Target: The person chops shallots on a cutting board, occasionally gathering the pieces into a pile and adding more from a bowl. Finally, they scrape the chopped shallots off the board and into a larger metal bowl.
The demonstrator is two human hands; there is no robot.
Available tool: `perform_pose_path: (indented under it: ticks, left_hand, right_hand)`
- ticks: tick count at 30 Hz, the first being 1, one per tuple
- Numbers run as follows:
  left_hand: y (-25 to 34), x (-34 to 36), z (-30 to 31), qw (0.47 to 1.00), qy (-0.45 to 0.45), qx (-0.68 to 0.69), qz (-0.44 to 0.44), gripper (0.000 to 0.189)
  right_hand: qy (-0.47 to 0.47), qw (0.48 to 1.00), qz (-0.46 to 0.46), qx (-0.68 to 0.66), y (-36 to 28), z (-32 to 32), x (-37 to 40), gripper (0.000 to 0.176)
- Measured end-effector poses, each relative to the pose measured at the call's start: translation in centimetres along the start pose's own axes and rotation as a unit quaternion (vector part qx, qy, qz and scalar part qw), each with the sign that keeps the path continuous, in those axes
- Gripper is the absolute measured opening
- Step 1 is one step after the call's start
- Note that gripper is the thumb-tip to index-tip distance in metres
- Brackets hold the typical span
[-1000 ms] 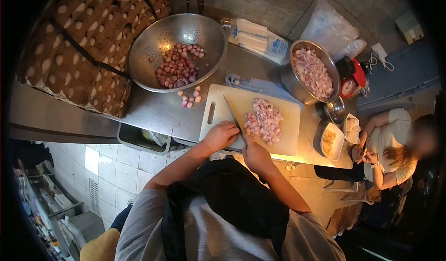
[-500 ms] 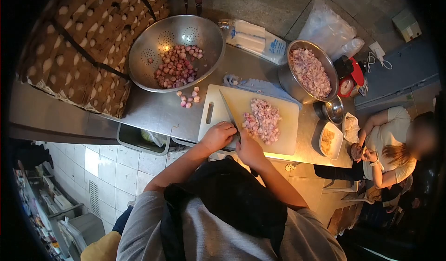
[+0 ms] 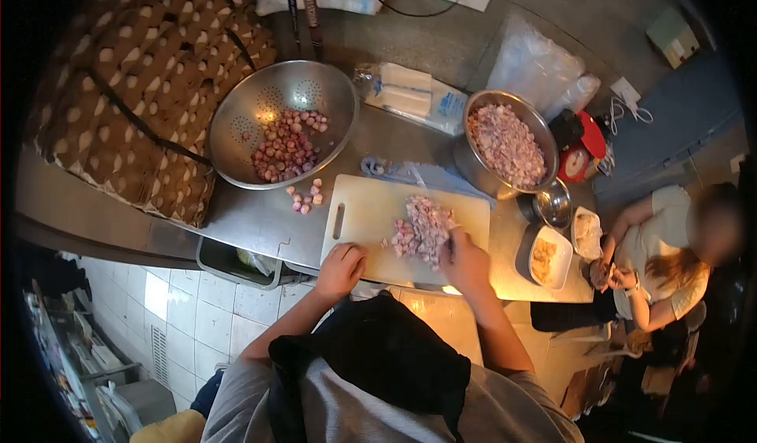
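Observation:
My right hand [image 3: 465,261] is closed round the handle of a knife [image 3: 430,198] at the right side of the white cutting board [image 3: 363,198]. The blade lies over a heap of chopped shallots [image 3: 418,234] and is partly hidden by it. My left hand [image 3: 341,271] rests on the board's near left edge, fingers curled together; whether it holds anything is hidden. Several whole peeled shallots [image 3: 303,198] lie on the steel counter, beside a colander [image 3: 335,119] with more inside.
A steel pot [image 3: 482,167] of chopped shallots stands behind the board on a blue cloth [image 3: 394,171]. Egg trays [image 3: 118,119] are stacked left. White bowls [image 3: 561,265], a metal bowl [image 3: 554,206] and a red scale [image 3: 578,163] stand right. Another person [image 3: 662,246] sits beyond.
My right hand and the knife have moved right, across the chopped heap. My left hand has moved to the board's near left edge, apart from my right. The camera view has shifted.

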State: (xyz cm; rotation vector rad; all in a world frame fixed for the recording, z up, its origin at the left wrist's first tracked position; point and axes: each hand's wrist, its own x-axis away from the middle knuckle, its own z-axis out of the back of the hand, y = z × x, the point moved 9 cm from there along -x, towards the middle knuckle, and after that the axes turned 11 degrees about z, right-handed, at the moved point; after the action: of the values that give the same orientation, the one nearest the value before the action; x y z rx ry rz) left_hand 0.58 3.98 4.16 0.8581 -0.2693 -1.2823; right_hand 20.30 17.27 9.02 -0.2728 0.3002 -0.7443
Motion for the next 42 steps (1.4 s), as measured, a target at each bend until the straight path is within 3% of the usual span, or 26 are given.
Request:
perform_pose_path:
  ticks: [3,6,13,17,18,21,22,25,28,32,35,39,42]
  left_hand:
    - [0.0,1.7,2.5,0.998,0.045,-0.020,0.032,0.024]
    - [-0.8,3.4,3.5,0.995,0.056,-0.049,0.060,0.025]
    - [-2.1,5.8,2.7,0.991,0.059,-0.053,0.109,0.030]
    - [-2.3,7.1,2.8,0.990,0.052,-0.062,0.119,0.032]
    - [-2.4,7.5,3.1,0.989,0.054,-0.058,0.125,0.032]
    - [-3.5,9.3,4.8,0.983,0.044,-0.061,0.165,0.034]
    - [-4.1,10.2,5.4,0.981,0.049,-0.065,0.176,0.035]
    - [-6.8,14.0,8.2,0.970,0.087,-0.087,0.211,0.037]
    - [-9.7,19.1,12.9,0.946,0.124,-0.101,0.280,0.042]
    - [-14.9,28.2,19.3,0.905,0.157,-0.074,0.389,0.057]
    - [-16.9,34.3,25.7,0.862,0.203,-0.042,0.462,0.060]
    - [-20.6,40.8,33.6,0.807,0.309,-0.065,0.499,0.063]
    - [-20.9,42.4,43.1,0.779,0.429,-0.126,0.439,0.063]
  right_hand:
    - [0.028,0.994,0.022,0.104,5.5,0.3,0.4,0.034]
    - [0.025,0.993,0.007,0.113,8.3,-0.8,0.7,0.036]
    - [0.005,0.996,0.031,0.083,7.6,0.2,0.5,0.035]
    - [0.108,0.994,0.014,-0.003,5.0,3.3,-1.4,0.021]
    - [0.117,0.991,-0.006,-0.067,3.1,4.2,-2.3,0.018]
    - [0.101,0.983,0.096,-0.118,-2.2,3.0,-4.0,0.013]
    - [0.106,0.976,0.133,-0.133,-4.1,2.0,-4.3,0.005]
    - [0.059,0.950,0.268,-0.151,-11.7,-1.5,-4.8,0.005]
    - [-0.079,0.933,0.267,-0.227,-19.3,-6.5,-4.8,0.009]
    - [-0.098,0.890,0.383,-0.229,-31.4,-12.1,-4.4,0.014]
    - [-0.096,0.849,0.434,-0.285,-41.5,-14.5,-4.3,0.015]
    - [-0.176,0.783,0.519,-0.294,-53.5,-19.2,-3.2,0.011]
    - [-0.211,0.753,0.529,-0.330,-60.7,-22.2,-2.4,0.009]
